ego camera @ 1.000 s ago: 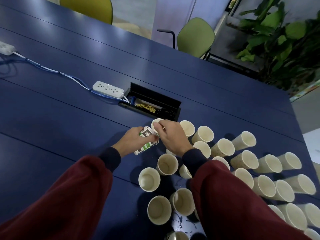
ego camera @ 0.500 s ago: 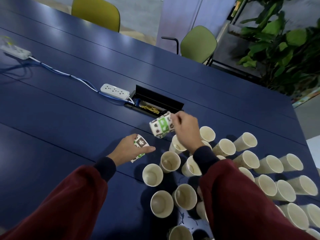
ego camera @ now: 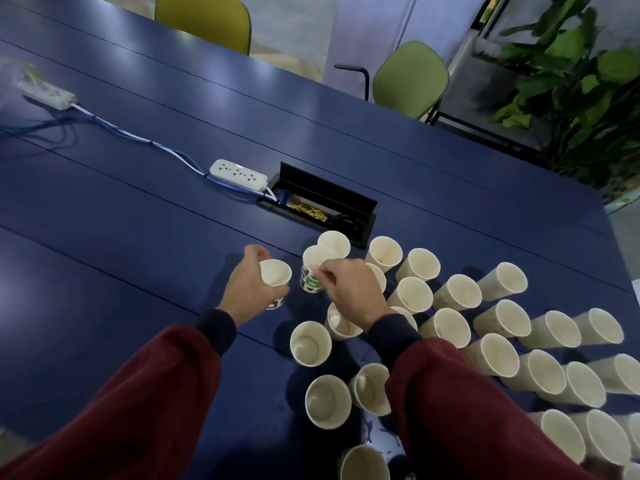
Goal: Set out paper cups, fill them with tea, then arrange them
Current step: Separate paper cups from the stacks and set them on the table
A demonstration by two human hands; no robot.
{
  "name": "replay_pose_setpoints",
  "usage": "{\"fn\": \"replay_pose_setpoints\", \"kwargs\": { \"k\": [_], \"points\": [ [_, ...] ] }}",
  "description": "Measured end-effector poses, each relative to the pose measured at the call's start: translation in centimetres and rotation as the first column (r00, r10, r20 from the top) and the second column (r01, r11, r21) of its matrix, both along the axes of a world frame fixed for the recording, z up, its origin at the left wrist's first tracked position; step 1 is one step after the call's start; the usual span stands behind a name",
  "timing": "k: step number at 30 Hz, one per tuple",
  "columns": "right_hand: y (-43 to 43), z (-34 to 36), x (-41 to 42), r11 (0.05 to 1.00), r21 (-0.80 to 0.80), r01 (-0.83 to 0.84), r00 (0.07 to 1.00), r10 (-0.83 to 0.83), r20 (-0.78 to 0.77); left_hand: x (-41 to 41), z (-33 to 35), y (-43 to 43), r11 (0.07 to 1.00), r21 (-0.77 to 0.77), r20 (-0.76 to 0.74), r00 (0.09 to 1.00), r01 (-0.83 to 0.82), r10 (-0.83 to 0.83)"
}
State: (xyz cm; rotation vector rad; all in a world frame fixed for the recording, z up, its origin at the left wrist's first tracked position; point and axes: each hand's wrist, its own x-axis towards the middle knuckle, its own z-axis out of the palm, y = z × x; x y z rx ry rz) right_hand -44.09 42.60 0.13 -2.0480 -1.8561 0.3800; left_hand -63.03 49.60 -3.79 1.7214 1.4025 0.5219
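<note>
Several empty paper cups (ego camera: 457, 292) stand upright in a cluster on the right part of the dark blue table (ego camera: 138, 220). My left hand (ego camera: 247, 289) grips an upright printed cup (ego camera: 275, 277) just left of the cluster. My right hand (ego camera: 349, 289) pinches the rim of another printed cup (ego camera: 315, 270), which stands upright beside it with a green and white pattern on its side. Both cups show pale, empty-looking insides. Red sleeves hide part of the nearer cups.
A white power strip (ego camera: 239, 173) with blue cable lies left of an open black cable box (ego camera: 322, 209) sunk in the table, just beyond the cups. A second strip (ego camera: 48, 93) sits far left. Two green chairs (ego camera: 410, 81) and a plant (ego camera: 581, 84) stand behind. Drops wet the table near me.
My right hand lifted one cup off the stack, turned it upright and brought it down beside the others. My left hand turned its remaining cup upright and shifted right.
</note>
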Motion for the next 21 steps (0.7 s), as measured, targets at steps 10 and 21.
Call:
{"fn": "replay_pose_setpoints", "kwargs": {
  "k": [10, 21],
  "points": [
    [-1.6, 0.8, -0.2, 0.994, -0.106, 0.003, 0.998, 0.005, 0.068, -0.5, 1.3, -0.1, 0.99, 0.112, -0.171, 0.983, 0.083, -0.063],
    [-7.9, 3.0, 2.3, 0.985, 0.029, 0.173, 0.982, -0.174, 0.067, 5.3, 5.6, -3.5, 0.931, 0.259, -0.117, 0.965, 0.258, -0.234]
  ]
}}
